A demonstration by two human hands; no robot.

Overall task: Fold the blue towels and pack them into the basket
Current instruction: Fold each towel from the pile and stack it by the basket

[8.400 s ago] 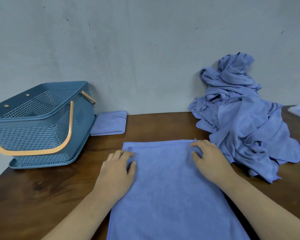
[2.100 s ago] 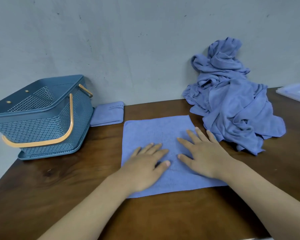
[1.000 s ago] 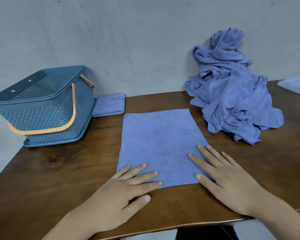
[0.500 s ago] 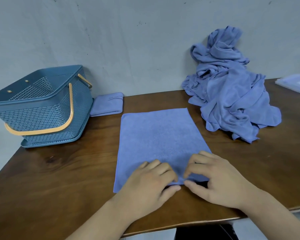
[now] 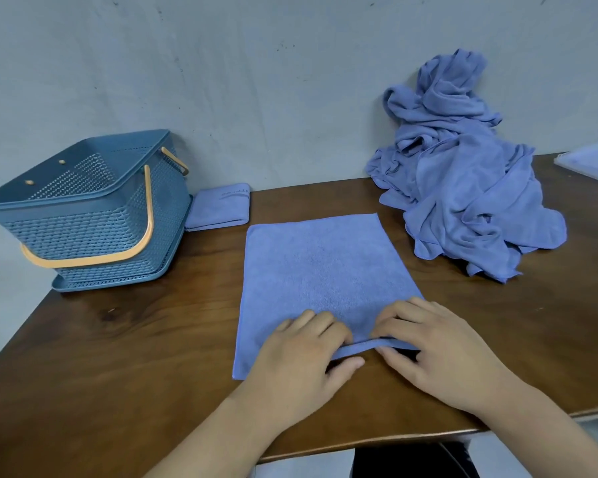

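Observation:
A blue towel (image 5: pixel 321 267), folded once, lies flat in the middle of the wooden table (image 5: pixel 118 339). My left hand (image 5: pixel 301 360) and my right hand (image 5: pixel 442 346) pinch its near edge, fingers on top and thumbs underneath, and the edge is lifted slightly off the table. A small folded blue towel (image 5: pixel 218 208) lies against the wall next to the basket. The blue mesh basket (image 5: pixel 83 215) with orange handles stands at the table's back left. A heap of crumpled blue towels (image 5: pixel 463 188) is piled at the back right against the wall.
A pale plastic lid or tray (image 5: pixel 591 162) sits at the far right edge of the table. The grey wall runs close behind the table. The table's front edge is just under my wrists.
Over the last second my flat hands curled and took hold of the towel's near edge, which has risen a little. Earlier the towel was folded in half and smoothed.

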